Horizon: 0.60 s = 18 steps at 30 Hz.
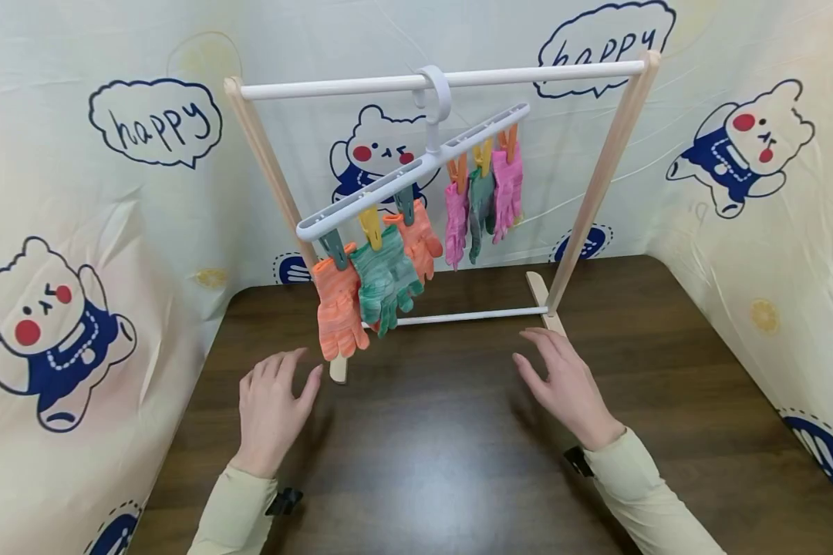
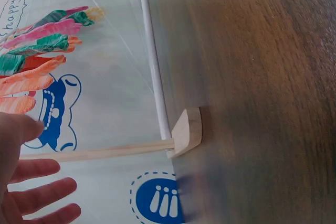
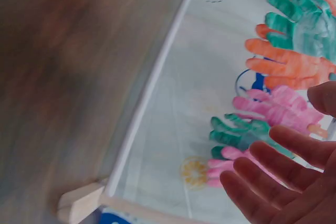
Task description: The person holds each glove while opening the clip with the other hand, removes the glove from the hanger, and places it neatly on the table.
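Both hands, left hand (image 1: pixel 271 408) and right hand (image 1: pixel 565 385), hover with relaxed, empty fingers near the drying rack (image 1: pixel 607 177); its soft, light gloves (image 1: pixel 361 297) look best pinched at the cuffs.

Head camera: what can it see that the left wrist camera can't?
Only the head view shows the white hanger, its pegs, the top bar, the right hand and both sleeves. Only the left wrist view shows the rack's wooden foot close up, where the white rod meets it. Both show the left hand open and holding nothing, the hanging gloves, the dark table and the bear cloth.
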{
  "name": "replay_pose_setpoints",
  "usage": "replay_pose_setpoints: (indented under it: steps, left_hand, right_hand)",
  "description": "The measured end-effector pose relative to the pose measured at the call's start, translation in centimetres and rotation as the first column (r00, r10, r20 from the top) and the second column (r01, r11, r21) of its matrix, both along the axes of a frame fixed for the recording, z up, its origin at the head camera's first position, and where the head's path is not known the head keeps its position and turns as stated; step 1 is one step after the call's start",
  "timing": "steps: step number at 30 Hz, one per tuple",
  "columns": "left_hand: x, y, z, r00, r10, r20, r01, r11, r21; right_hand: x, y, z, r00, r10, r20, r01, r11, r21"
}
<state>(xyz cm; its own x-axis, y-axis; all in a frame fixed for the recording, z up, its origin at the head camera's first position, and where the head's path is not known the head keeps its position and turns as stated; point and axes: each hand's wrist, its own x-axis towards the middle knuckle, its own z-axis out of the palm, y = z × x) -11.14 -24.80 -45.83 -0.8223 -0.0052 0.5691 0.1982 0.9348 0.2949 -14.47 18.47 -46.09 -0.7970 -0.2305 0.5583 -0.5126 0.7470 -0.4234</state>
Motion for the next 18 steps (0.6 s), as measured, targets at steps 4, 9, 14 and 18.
replay_pose_setpoints:
  steps: [4,9,14,18]
  left_hand:
    - [0.1,0.1,0.4,0.997,-0.010,-0.081,0.015,0.999,0.052]
    - [0.1,0.3,1.1,0.991,-0.018,-0.136,0.035,0.992,0.120]
    - [0.1,0.6,1.5,0.990,-0.017,-0.142,0.042,0.984,0.174]
    - [0.1,0.8,1.9,0.991,-0.016,-0.130,0.044,0.975,0.216]
  right_hand:
    - [-0.3,-0.7,1.3,0.998,0.058,0.006,-0.058,0.998,-0.024]
    - [-0.7,-1.7,3.0,0.991,0.128,0.036,-0.125,0.990,-0.066]
    - [-0.9,-2.8,4.7,0.983,0.178,0.039,-0.175,0.982,-0.071]
    - [-1.3,-4.0,6.1,0.975,0.224,0.013,-0.222,0.972,-0.072]
